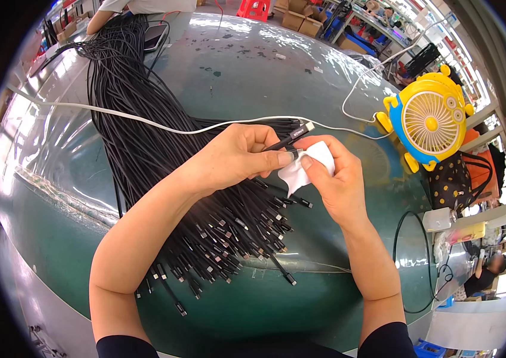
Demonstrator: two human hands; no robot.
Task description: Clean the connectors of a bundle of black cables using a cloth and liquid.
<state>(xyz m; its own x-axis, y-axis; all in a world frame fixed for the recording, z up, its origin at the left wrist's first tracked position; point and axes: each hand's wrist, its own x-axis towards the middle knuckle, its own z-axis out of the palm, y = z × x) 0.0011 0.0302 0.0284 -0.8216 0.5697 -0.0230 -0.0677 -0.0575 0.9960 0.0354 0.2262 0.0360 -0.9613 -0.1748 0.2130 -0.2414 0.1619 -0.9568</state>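
My left hand (244, 156) is closed around a black cable near its plug ends, thumb and fingers pinching it. One black connector (293, 136) with a light metal tip sticks up past the fingers. My right hand (339, 176) grips a small white cloth (298, 175) between thumb and fingers, pressed against another cable end at the left thumb. Beneath both hands lies a thick bundle of black cables (136, 107), running from the far left toward me. Its many loose plugs (229, 241) fan out on the green tabletop (312, 304).
A yellow and blue fan (432, 122) stands at the right. A white cord (169, 127) crosses over the bundle. A phone (156, 37) lies at the far left, near another person's arm (100, 21). A dotted bag (453, 182) and a black cable loop (397, 250) are on the right.
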